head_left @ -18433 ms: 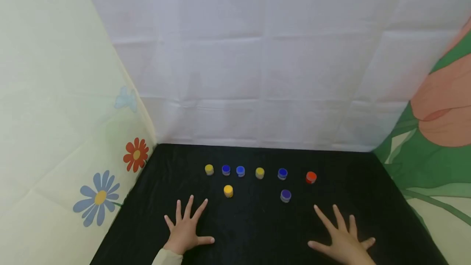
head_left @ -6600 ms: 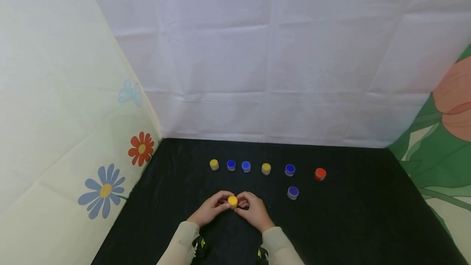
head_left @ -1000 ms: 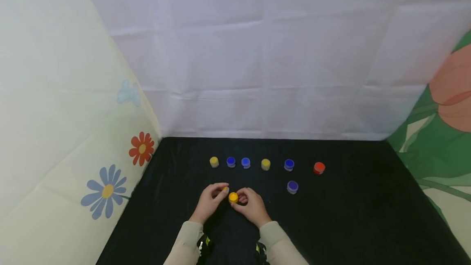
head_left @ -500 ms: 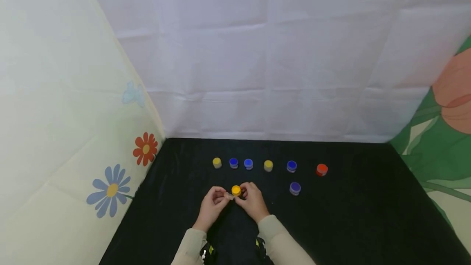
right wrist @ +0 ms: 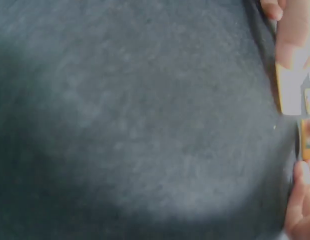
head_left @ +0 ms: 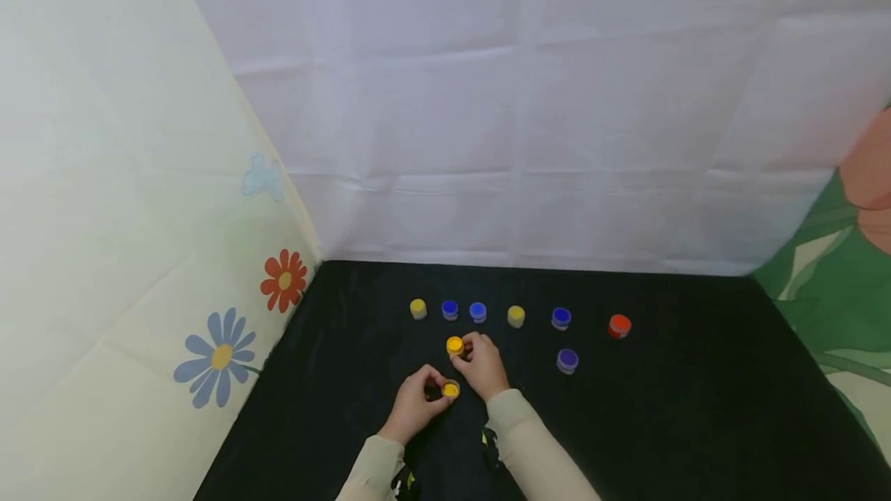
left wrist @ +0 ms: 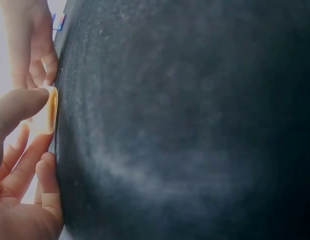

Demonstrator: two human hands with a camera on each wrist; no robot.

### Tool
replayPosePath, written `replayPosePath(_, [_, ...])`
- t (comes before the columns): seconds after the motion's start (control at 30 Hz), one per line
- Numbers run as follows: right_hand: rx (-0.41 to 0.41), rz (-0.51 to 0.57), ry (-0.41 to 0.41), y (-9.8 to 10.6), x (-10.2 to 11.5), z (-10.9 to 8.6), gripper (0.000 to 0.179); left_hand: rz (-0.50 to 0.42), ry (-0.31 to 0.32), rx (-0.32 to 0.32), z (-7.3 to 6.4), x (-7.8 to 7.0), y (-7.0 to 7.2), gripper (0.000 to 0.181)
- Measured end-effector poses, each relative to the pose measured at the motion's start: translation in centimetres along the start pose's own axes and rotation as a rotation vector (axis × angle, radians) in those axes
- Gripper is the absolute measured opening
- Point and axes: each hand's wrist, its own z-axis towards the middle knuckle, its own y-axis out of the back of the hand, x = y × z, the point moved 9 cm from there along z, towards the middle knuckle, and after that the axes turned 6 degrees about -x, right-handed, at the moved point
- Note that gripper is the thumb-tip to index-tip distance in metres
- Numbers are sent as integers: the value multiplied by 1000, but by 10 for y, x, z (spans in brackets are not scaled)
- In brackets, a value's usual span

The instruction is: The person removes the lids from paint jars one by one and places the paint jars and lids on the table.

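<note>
In the head view my left hand (head_left: pixel 412 412) pinches a small round jar lid (head_left: pixel 451 390) between thumb and fingers, its yellow inner side facing up. The same lid (left wrist: pixel 52 111) shows edge-on in the left wrist view. Just beyond it, my right hand (head_left: pixel 482 367) holds a small yellow paint jar (head_left: pixel 455 345) at its right side. The jar's top is bright yellow and without a lid. In the right wrist view the jar (right wrist: pixel 308 140) is cut off by the frame edge, close to the lid.
Behind the hands stands a row of small jars: two yellow (head_left: pixel 418 309), several blue (head_left: pixel 449 310), and a red one (head_left: pixel 619 325) at right. A purple-blue jar (head_left: pixel 567 361) stands nearer. Black cloth (head_left: pixel 682 408) covers the table; white cloth (head_left: pixel 515 138) hangs behind.
The jar had its lid on several seconds ago; now lid and jar are apart. In the last second the right hand moved the jar away from me, and the left hand turned the lid inner side up.
</note>
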Motion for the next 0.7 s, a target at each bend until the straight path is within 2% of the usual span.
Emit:
replayPosePath(0.13, [12, -55, 8, -6, 1, 1, 29, 9, 13, 27, 2, 5, -4, 28])
replayPosePath(0.4, [0, -83, 33, -8, -1, -1, 30, 6, 25, 24, 2, 11, -4, 28])
replayPosePath(0.7, [24, 6, 30, -7, -2, -4, 33, 6, 14, 40, 3, 12, -4, 27])
